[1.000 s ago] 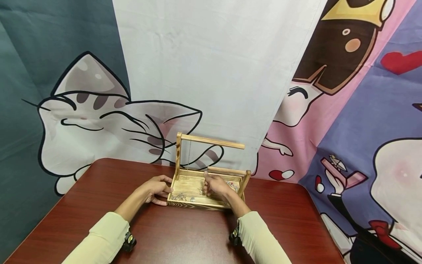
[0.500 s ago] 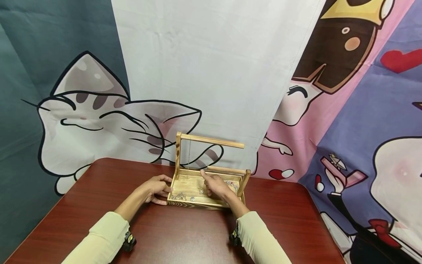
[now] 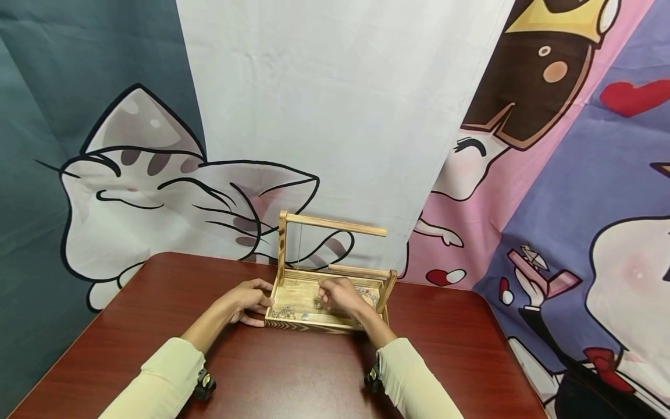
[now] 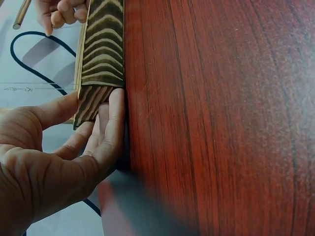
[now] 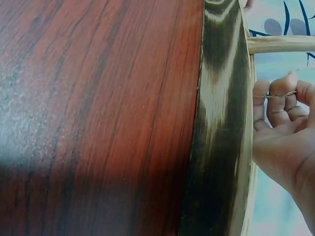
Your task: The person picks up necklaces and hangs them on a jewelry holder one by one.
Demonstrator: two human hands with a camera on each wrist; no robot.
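Note:
A wooden jewelry stand (image 3: 295,292) with a shallow tray and raised bars stands on the table. My left hand (image 3: 248,299) holds its left end, thumb at the rim and fingers against the outer end (image 4: 93,101). Over the tray, my right hand (image 3: 341,294) pinches a thin chain necklace (image 5: 270,96) between thumb and forefinger; the chain crosses the other fingers. A small pendant (image 3: 319,304) shows below these fingers. Another thin chain (image 3: 300,250) hangs from the upper bar (image 3: 337,224). The right hand hides part of the tray floor.
A heap of chains (image 3: 282,312) lies in the tray's front left corner, with a round silver piece (image 3: 305,317) beside it. Colourful beaded jewelry (image 3: 368,293) sits at the right. A lower bar (image 3: 361,270) spans the back. The reddish table (image 3: 293,372) meets a printed cloth (image 3: 335,116) behind.
My right hand's thumb and forefinger, raised and extended half a second ago, have come down and closed together over the tray. The left hand stays in place.

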